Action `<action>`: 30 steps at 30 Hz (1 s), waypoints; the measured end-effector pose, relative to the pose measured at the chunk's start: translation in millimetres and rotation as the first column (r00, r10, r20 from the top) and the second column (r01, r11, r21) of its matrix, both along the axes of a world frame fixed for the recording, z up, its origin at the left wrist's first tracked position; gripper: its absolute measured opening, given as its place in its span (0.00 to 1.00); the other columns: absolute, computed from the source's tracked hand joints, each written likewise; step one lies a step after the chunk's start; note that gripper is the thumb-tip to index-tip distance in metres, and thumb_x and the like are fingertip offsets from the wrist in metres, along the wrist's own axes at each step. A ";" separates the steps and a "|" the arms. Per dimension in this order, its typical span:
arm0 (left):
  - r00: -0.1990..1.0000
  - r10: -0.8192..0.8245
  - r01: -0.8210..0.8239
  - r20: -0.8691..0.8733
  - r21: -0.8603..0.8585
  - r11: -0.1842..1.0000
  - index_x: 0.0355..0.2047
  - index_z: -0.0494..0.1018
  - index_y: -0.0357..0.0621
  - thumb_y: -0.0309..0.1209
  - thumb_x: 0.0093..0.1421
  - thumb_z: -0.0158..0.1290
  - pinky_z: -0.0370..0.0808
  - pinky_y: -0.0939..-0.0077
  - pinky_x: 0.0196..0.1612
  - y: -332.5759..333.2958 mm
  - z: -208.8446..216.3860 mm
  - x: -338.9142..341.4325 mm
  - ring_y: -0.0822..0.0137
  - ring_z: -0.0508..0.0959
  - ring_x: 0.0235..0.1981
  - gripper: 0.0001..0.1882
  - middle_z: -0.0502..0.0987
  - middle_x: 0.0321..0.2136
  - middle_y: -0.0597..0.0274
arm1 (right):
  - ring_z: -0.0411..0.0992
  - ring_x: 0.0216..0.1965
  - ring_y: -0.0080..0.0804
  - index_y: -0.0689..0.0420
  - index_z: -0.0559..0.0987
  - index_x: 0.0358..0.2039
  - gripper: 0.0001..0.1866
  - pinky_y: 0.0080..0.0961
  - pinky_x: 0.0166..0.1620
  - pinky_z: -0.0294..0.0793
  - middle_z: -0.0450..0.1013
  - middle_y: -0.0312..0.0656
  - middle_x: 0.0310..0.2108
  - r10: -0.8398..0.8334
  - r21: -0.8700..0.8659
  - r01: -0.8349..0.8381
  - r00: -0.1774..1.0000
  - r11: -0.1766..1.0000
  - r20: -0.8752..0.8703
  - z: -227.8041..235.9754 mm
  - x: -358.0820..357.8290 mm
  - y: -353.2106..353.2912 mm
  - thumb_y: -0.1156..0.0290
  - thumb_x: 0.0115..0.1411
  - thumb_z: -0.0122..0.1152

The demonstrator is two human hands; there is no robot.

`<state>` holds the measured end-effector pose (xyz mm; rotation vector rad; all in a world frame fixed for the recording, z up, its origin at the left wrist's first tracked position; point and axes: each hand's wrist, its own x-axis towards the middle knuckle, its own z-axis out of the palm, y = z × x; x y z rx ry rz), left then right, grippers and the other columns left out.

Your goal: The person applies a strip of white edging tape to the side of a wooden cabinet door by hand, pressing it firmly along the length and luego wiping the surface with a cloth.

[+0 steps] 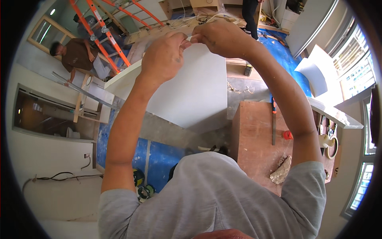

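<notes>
Both my arms reach forward over a large white panel (191,87) with a pale edge. My left hand (164,55) is closed, its thumb and fingers pinched together at the panel's far edge. Close beside it, my right hand (221,39) is closed too, fingertips bent down toward the same edge. The hands nearly meet, with a small gap between the fingertips. Whatever they pinch, if anything, is too small or hidden to make out.
A brown plywood box (254,147) at right carries a long tool with an orange-and-black handle (273,105) and a red round item (287,135). Blue sheeting (163,155) covers floor parts. Orange ladders (105,30) and a crouching person (79,55) are far left; another person's legs (250,18) stand ahead.
</notes>
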<state>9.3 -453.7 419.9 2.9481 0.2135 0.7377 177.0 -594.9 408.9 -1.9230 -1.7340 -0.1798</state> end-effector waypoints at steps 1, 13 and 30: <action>1.000 0.007 -0.007 -0.005 0.003 1.000 0.44 0.78 0.39 0.20 0.63 0.54 0.77 0.55 0.42 -2.3 0.3 -1.0 0.44 0.82 0.41 0.09 0.82 0.40 0.49 | 0.78 0.39 0.54 0.58 0.84 0.42 0.14 0.48 0.44 0.74 0.81 0.51 0.34 -0.003 0.011 0.003 1.000 1.000 0.003 -0.4 -2.7 -2.3 0.61 0.72 0.57; 0.996 -0.056 0.038 -0.074 -0.230 0.972 0.41 0.78 0.37 0.29 0.66 0.53 0.76 0.55 0.47 -1.2 7.8 -5.1 0.44 0.80 0.46 0.09 0.83 0.44 0.49 | 0.80 0.44 0.47 0.57 0.80 0.52 0.17 0.42 0.47 0.77 0.81 0.50 0.41 0.096 0.042 -0.091 0.986 0.995 -0.135 6.5 9.1 -12.2 0.60 0.71 0.60; 0.966 -0.245 0.217 -0.081 -0.258 0.941 0.54 0.77 0.37 0.36 0.75 0.48 0.75 0.64 0.43 -31.7 16.6 32.6 0.56 0.77 0.34 0.17 0.80 0.32 0.49 | 0.77 0.36 0.49 0.61 0.77 0.47 0.27 0.42 0.42 0.74 0.79 0.52 0.35 0.167 0.451 0.463 0.533 0.763 -0.830 -80.5 -43.4 -4.7 0.44 0.71 0.58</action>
